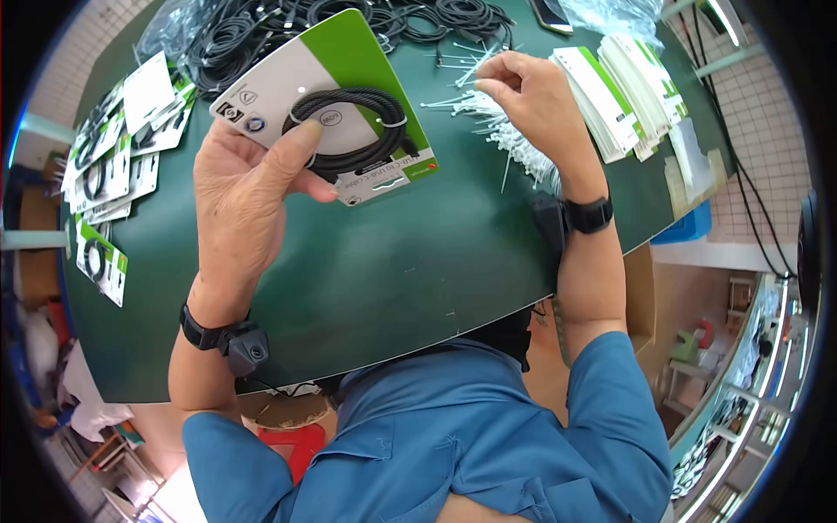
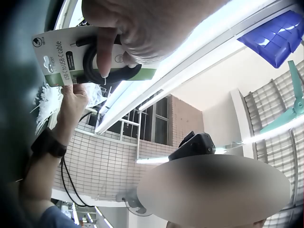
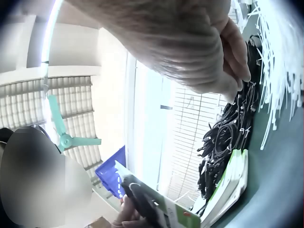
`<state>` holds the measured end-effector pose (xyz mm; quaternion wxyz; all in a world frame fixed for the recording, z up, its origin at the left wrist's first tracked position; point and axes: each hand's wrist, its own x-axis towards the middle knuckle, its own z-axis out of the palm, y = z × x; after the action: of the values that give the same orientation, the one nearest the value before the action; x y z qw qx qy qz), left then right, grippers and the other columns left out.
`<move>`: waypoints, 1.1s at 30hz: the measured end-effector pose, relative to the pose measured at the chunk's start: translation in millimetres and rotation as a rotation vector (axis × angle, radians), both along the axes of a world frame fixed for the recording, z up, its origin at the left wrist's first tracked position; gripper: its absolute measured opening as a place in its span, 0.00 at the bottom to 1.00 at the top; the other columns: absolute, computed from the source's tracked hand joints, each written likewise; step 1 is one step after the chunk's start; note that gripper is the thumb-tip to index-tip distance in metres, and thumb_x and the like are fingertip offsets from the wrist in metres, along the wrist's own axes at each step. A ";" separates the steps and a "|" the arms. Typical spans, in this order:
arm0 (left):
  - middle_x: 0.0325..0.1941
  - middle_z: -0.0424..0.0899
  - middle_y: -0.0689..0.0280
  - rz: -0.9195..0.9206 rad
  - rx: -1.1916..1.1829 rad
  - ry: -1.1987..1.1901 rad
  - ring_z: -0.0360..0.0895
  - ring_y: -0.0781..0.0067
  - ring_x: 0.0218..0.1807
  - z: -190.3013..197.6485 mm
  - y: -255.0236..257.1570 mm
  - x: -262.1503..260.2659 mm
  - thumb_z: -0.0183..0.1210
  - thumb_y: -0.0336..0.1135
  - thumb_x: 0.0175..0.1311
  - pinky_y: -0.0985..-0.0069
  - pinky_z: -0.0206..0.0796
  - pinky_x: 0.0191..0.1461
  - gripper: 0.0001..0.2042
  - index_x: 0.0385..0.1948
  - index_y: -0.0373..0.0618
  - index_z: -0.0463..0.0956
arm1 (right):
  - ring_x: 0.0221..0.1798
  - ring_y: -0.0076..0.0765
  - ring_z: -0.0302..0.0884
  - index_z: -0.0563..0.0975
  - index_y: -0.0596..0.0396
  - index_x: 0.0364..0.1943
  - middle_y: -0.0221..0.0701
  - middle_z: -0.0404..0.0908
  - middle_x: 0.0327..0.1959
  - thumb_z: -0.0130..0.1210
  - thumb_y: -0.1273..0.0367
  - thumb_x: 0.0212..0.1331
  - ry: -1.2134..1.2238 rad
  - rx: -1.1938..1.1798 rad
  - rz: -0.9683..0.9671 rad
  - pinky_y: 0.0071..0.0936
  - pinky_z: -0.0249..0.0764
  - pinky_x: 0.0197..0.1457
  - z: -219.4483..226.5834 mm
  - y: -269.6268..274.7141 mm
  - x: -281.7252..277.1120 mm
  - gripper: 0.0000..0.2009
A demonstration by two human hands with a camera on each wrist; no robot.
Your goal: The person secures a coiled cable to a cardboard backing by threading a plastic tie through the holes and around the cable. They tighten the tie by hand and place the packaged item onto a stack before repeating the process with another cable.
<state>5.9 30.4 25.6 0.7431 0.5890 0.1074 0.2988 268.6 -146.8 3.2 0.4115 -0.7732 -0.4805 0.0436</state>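
many blk cables (image 1: 228,45) partly behind card (image 1: 344,52) in l hand (image 1: 240,196)

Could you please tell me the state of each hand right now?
Left hand: holding the card with the coiled black cable.
Right hand: fingers bent, near the white ties; whether it pinches one cannot be told.

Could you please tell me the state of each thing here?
Left hand: gripping the card
Card: raised, tilted
Cable on it: coiled
Right hand: fingers curled
White ties: loose, heaped
Black cables: coiled, piled
Carded cables: overlapping
Card stacks: lying side by side
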 end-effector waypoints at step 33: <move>0.45 0.87 0.63 -0.183 0.298 0.197 0.83 0.78 0.42 5.1 -28.7 -7.8 0.61 0.25 0.71 0.77 0.83 0.44 0.10 0.50 0.35 0.85 | 0.42 0.50 0.80 0.81 0.60 0.36 0.37 0.82 0.36 0.61 0.71 0.62 -0.392 -0.048 0.081 0.40 0.75 0.48 -22.7 8.0 1.0 0.05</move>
<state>-1.9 1.6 30.7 0.6578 0.7261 0.0804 0.1835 269.5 -138.8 -19.5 0.2896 -0.7565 -0.5810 -0.0796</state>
